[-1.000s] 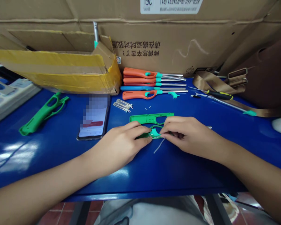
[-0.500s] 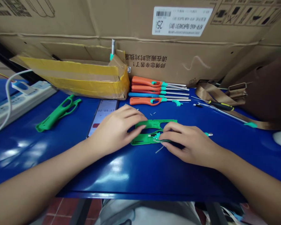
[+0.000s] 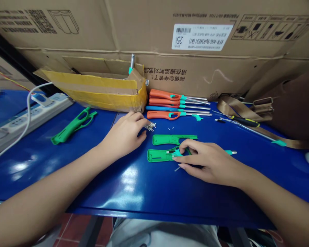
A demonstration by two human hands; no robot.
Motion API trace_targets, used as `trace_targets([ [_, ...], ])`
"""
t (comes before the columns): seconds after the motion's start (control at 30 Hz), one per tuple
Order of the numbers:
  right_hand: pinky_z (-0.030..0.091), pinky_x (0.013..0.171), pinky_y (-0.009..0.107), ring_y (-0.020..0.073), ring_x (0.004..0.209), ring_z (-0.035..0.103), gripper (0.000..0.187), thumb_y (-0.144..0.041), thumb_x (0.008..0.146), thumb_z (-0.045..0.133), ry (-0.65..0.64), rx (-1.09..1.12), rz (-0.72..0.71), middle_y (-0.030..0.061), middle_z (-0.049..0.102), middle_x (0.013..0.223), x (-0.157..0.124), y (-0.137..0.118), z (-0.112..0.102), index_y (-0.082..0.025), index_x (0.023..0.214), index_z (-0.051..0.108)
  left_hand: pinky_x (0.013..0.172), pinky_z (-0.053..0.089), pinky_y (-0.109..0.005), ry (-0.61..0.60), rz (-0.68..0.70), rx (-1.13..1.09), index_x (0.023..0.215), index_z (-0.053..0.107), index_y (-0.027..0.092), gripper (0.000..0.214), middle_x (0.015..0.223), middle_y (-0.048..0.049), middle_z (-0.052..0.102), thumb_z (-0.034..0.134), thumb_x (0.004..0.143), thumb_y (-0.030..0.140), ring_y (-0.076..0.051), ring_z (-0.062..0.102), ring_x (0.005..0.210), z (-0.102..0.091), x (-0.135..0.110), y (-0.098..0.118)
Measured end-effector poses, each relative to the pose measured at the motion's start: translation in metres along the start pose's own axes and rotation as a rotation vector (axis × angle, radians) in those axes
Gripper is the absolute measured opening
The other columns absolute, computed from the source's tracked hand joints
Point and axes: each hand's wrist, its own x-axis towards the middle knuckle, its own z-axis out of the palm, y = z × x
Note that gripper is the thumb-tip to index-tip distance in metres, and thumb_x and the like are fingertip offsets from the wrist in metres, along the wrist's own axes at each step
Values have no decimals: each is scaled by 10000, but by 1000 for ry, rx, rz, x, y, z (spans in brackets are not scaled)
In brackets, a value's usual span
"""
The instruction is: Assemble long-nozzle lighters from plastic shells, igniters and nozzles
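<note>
While steadying the lower green shell (image 3: 153,153), keep it flat against the table (image 3: 208,206). Located midway between the front and back edges, hollow side up, just in front of the upper green shell (image 3: 162,139).

Observed at the lower shell: right hand (image 3: 208,160), fingers bent, tips brought in around the teal piece (image 3: 178,153); pinching or merely pressing, cannot tell. Observed farther left, nearer the back edge: left hand (image 3: 125,132), palm down, fingers loosely curled at the small clear parts (image 3: 151,126) (partly hidden, so contact not confirmed).

Recommended, as a judgement: hold the teal piece down with fingertip pressure only, avoiding any sideways push liable to unseat it. Keep the thin white leads (image 3: 172,156) inside the shell wall, off the rim, to prevent trapping. Check alignment of the metal tip (image 3: 234,152), projecting toward the right edge beyond the right hand. When handling the small clear parts, grip by the body rather than the ends. Leave undisturbed the lighters (image 3: 162,115) lined up along the back edge.
</note>
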Motion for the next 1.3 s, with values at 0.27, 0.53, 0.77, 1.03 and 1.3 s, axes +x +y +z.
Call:
trace_targets([
  [0.27,441,652,307,177,859,652,303,-336,1043,488,-10,-58,-2,82,665,1131,1,-4,0,-288,1180,753,949,526,-459,-40,16,14,1125,707,149,229,1109,-123,652,554,960,191,-275,603,1045,5,1,-11],
  [0.53,492,727,318,178,918,663,244,-319,959,609,53,113,83,54,642,1169,-2,-4,-1,-258,1177,700,908,531,-464,-22,2,14,1042,636,127,154,1042,-131,690,534,1003,236,-297,638,1013,-8,-1,2],
  [0.77,461,728,300,138,807,622,60,-251,960,608,-41,182,86,27,644,1134,-1,-7,1,-247,963,668,843,541,-314,-16,52,-440,1034,580,174,70,1011,-43,676,549,1002,229,-178,663,936,-15,-12,39],
  [1.03,388,533,231,93,569,466,89,-238,962,621,120,476,320,-10,651,783,4,-10,4,-221,925,700,786,523,-292,-201,59,-582,1052,618,197,124,966,-13,636,623,935,156,-161,639,873,-10,-18,52],
  [1.3,404,495,199,79,564,508,115,-191,926,625,198,583,357,-9,636,741,9,-12,4,-193,920,739,892,533,-326,-225,97,-599,1132,651,205,170,1098,-46,641,548,1000,175,-181,647,1001,-6,-19,52],
])
